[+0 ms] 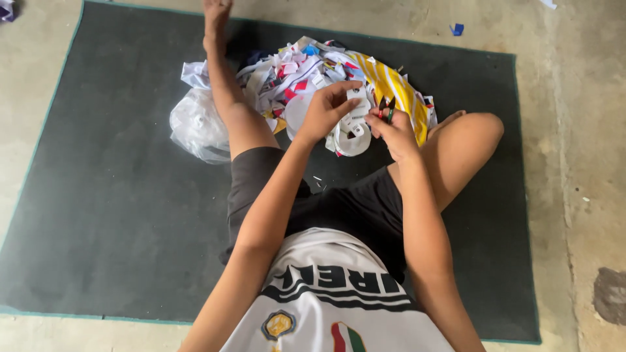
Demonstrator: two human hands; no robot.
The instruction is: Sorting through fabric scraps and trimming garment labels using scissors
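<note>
A dark grey mat [117, 195] with a green edge lies on a bare concrete floor [574, 130], and the person sits on it with one leg stretched out and the other folded. Nearest the camera is a white jersey [332, 293] over black shorts [345, 208].

Beyond the knees, the left hand [326, 111] is closed around a white strip of labels [355, 107], thumb and fingers pinching its upper end. The right hand [391, 127] sits just beside it, curled around a small pair of snips [386, 109] with red and dark handles, the tips touching or nearly touching the strip. The strip is narrow, white with small dark marks, and hangs down into a loose coil just below the hands.

Past the hands lies a heap of cut fabric scraps [306, 72], white, red, blue and yellow-striped, which suggests a good share is already cut. To the left of the left hand, beside the outstretched leg, sits a crumpled clear plastic bag [195, 127]. How much strip remains uncut I cannot tell.
</note>
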